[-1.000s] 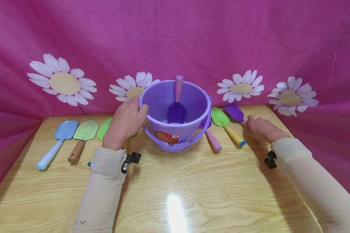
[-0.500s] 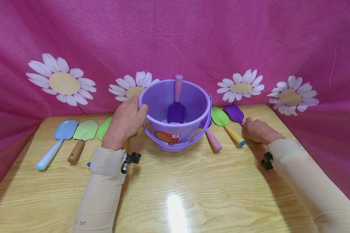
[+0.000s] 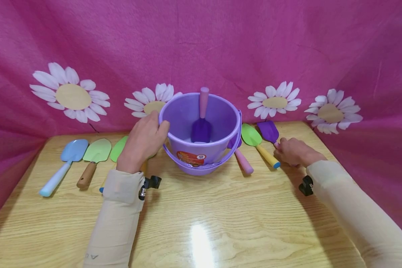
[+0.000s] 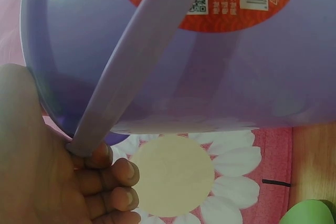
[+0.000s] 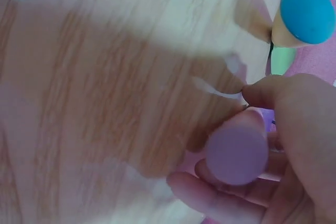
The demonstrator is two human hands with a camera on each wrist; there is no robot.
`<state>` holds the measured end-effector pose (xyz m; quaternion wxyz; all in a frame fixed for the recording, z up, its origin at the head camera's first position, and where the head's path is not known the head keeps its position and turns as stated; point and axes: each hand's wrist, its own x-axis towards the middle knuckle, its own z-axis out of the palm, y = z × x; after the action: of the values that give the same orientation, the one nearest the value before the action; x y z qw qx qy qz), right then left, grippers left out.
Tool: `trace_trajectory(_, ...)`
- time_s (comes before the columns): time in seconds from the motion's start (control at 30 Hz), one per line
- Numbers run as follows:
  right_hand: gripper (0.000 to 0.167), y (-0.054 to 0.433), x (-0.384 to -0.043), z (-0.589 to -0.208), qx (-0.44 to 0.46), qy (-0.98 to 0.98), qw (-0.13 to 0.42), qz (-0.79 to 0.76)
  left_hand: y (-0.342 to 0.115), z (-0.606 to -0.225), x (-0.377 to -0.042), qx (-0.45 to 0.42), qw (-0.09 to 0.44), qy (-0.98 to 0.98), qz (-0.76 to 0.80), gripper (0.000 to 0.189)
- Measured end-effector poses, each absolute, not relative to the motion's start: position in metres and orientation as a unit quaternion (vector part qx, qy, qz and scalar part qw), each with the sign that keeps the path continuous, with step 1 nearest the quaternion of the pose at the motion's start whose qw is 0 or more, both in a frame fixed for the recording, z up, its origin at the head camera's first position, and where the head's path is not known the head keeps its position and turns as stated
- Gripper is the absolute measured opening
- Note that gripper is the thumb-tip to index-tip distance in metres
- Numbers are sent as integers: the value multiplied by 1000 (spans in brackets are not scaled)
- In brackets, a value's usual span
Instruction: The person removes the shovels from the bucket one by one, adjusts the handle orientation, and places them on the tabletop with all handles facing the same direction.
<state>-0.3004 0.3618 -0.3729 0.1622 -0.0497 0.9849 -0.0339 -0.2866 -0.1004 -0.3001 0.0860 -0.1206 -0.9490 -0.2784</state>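
A purple bucket (image 3: 204, 154) stands mid-table, its handle hanging down across the front. My left hand (image 3: 144, 141) grips its left rim; in the left wrist view the fingers (image 4: 123, 171) curl beside the handle's end. Inside the bucket leans a purple-bladed trowel (image 3: 201, 130), its pink grip sticking up past the rim. At the right, my right hand (image 3: 294, 152) holds the pink handle of another purple trowel (image 3: 268, 131), whose blade points toward the backdrop. The right wrist view shows that handle's round end (image 5: 236, 153) between thumb and fingers.
Right of the bucket lie a green trowel with a yellow handle (image 3: 268, 156) and a pink-handled one (image 3: 243, 162). On the left are a blue trowel (image 3: 74, 150), a pale green one (image 3: 98, 150) and a green one (image 3: 118, 149) partly behind my left arm. A pink flowered cloth (image 3: 201, 44) hangs behind.
My right hand has shifted slightly left and closed round the pink handle of the purple trowel at the right. The left hand and the bucket have stayed in place.
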Motion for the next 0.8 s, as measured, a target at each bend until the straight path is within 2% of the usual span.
trace_trajectory(0.27, 41, 360, -299, -354, -76, 987, 142, 8, -100, -300, -286, -119, 85, -949, -279, 45)
trace_trajectory(0.53, 25, 351, -306, -326, -169, 984, 2, 54, -100, -299, -286, -120, 84, -949, -280, 45)
trace_trajectory(0.7, 19, 334, -304, -303, -176, 984, -16, 37, -100, -300, -286, -121, 82, -948, -282, 46)
trace_trajectory(0.8, 15, 324, -301, -288, -196, 979, -45, 34, -100, -300, -286, -121, 82, -948, -282, 46)
